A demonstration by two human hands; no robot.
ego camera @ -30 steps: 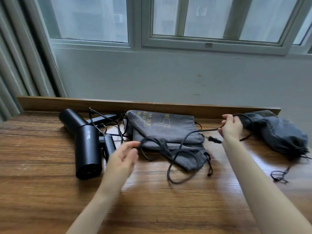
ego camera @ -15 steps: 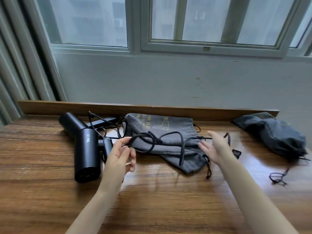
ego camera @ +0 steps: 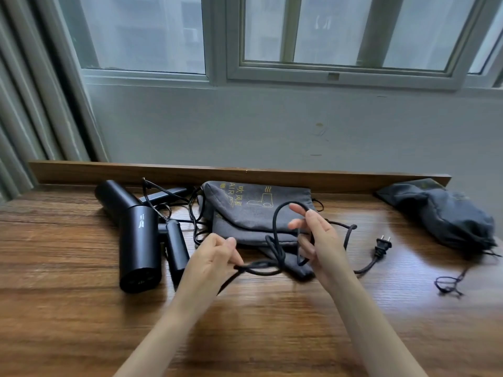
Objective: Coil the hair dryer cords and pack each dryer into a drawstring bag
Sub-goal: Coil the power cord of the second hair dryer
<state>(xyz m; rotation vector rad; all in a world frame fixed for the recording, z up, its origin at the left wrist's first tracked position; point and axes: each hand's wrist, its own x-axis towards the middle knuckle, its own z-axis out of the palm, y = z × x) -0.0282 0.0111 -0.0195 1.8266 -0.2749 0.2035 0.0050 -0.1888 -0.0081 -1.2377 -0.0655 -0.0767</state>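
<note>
1. Left hand (ego camera: 215,258) pinches the cord (ego camera: 275,229); right hand (ego camera: 318,240) carries a loop round part-curled fingers.
2. Cord hangs above the bag (ego camera: 253,213); dryer (ego camera: 140,246) lies left of it on the table (ego camera: 81,322).
3. Judgement: cord is light, limp and prone to twisting. Grip the loops where they cross and gather the plug (ego camera: 382,244) end last.

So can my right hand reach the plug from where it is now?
Probably yes. The plug lies on the table just right of the right hand, nothing between them, though the cord is looped round that hand's fingers.
</note>
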